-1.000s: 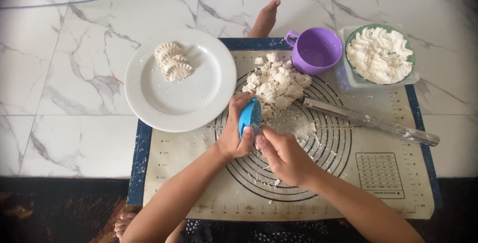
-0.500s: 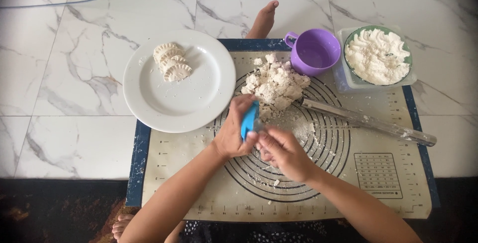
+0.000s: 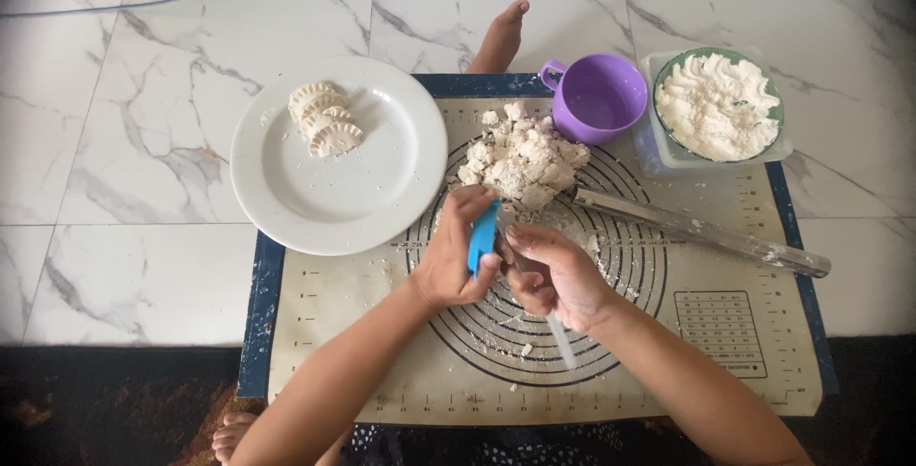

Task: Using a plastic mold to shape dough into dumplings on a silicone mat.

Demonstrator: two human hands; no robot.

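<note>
My left hand (image 3: 453, 256) grips a blue plastic dumpling mould (image 3: 483, 235), held on edge over the middle of the beige baking mat (image 3: 343, 332). My right hand (image 3: 553, 270) is pressed against the mould's right side and holds a thin white stick-like tool (image 3: 560, 340) that points down towards me. Just beyond both hands lies a crumbly pile of white dough (image 3: 520, 156). Three shaped dumplings (image 3: 322, 120) rest on the white plate (image 3: 372, 189) to the left.
A purple cup (image 3: 599, 96) and a green bowl of white filling (image 3: 718, 103) stand at the mat's far right. A rolling pin (image 3: 701, 232) lies slanted on the right. A bare foot (image 3: 498, 39) shows beyond the mat on the marble floor.
Both hands have stayed at the mat's centre, working the blue mould with small finger movements. Nothing else has moved.
</note>
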